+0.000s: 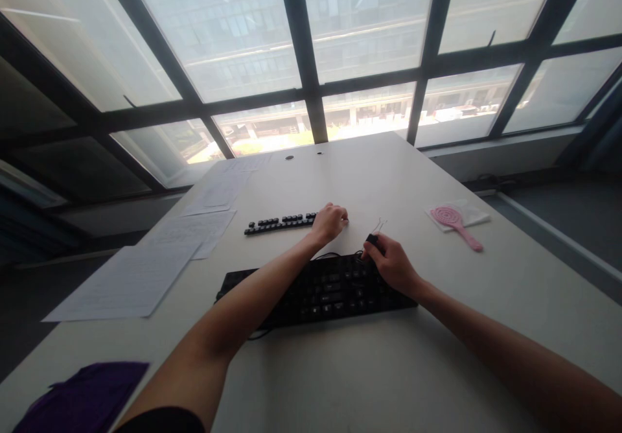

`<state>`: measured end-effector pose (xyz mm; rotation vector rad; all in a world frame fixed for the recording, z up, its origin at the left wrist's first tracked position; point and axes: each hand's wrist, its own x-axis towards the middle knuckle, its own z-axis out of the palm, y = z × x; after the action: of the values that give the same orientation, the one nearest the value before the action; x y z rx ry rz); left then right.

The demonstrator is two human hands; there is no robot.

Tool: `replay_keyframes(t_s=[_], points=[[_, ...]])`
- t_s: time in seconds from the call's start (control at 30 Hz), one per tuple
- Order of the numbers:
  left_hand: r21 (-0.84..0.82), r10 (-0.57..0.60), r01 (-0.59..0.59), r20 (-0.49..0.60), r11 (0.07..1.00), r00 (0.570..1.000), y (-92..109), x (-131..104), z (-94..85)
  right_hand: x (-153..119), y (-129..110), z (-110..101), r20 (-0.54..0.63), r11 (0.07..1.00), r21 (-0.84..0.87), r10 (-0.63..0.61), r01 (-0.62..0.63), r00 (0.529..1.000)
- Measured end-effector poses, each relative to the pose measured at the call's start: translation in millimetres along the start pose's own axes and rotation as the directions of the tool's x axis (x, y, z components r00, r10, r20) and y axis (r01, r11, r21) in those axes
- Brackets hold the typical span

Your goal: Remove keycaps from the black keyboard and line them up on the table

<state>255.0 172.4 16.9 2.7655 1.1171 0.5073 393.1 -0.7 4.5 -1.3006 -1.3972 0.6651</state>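
Note:
A black keyboard (335, 290) lies in front of me on the white table, partly covered by my left forearm. My right hand (392, 261) is closed around a keycap puller (373, 238); its thin wires point up and away from me above the keyboard's far edge. Beyond the keyboard, loose black keycaps (279, 223) stand lined up in rows. My left hand (330, 221) rests at the right end of these rows, fingers curled together and pointing down at the table. Whatever its fingertips hold, if anything, is hidden.
Printed papers (131, 280) spread along the table's left side. A pink hairbrush (457, 225) lies on a white wrapper (473, 212) at the right. A purple cloth item (85, 397) sits at the near left corner. Large windows (364, 24) rise behind the far edge.

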Motion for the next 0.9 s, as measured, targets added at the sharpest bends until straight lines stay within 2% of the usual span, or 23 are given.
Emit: replay_keyframes(t_s=[0.27,0.43,0.57,0.63,0.7,0.8,0.9], points=[[0.014,-0.013,0.014,-0.053,1.0,0.999,-4,5,-0.2,-1,0,0,-0.006,1.0,0.006,0.006,-0.006,1.0],[-0.002,-0.042,0.042,-0.087,0.999,0.995,1,3,-6.3,2,-5,-6,-0.095,0.998,0.056,-0.006,0.011,0.995],[-0.055,0.009,-0.016,-0.122,0.998,0.993,26,-20,-22.3,7,-3,-18,-0.13,0.995,0.096,0.002,0.011,0.991],[-0.078,0.078,-0.088,-0.119,0.993,0.99,44,-38,-30.1,7,0,-24,-0.1,0.998,0.064,-0.004,0.01,0.995],[-0.087,0.097,-0.107,-0.108,0.99,0.989,62,-57,-33.8,6,3,-27,-0.061,1.0,0.031,-0.004,0.006,0.998],[-0.112,0.061,-0.069,-0.074,0.991,0.995,83,-80,-29.2,5,5,-28,0.036,0.998,-0.045,-0.048,0.05,0.998],[-0.156,0.028,-0.036,-0.055,0.987,0.998,90,-91,-16.7,3,2,-27,0.12,0.975,-0.129,-0.168,0.183,0.978]])
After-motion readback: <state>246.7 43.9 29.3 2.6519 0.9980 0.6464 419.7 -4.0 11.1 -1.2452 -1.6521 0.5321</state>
